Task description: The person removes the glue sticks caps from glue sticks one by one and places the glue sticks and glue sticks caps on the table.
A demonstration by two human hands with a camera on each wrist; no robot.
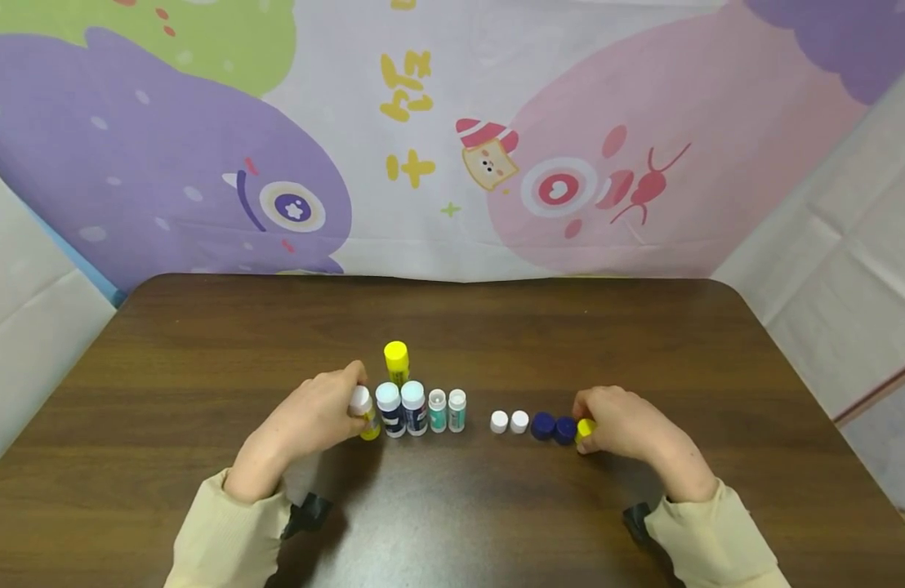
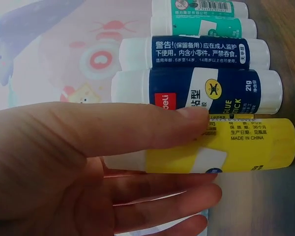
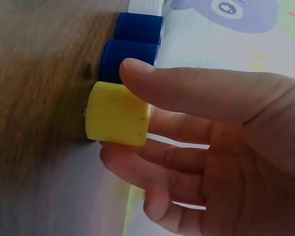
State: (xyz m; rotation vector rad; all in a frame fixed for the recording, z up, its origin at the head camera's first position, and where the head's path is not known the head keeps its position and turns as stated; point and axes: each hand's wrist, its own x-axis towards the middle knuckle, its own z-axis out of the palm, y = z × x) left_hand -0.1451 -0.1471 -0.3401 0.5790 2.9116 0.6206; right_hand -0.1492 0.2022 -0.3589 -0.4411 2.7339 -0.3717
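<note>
My left hand grips an uncapped yellow glue stick between thumb and fingers, upright at the left end of a row. Beside it stand two navy glue sticks with white tops, then two teal glue sticks. Behind the row is another yellow glue stick, its yellow cap on. On the other side, my right hand pinches a yellow cap at the right end of a line of caps. Two navy caps sit right beside it, followed by two white caps.
Everything stands on a dark brown wooden table. A cloth backdrop with cartoon figures hangs along its far edge. Black straps show near the cuffs of both light sleeves.
</note>
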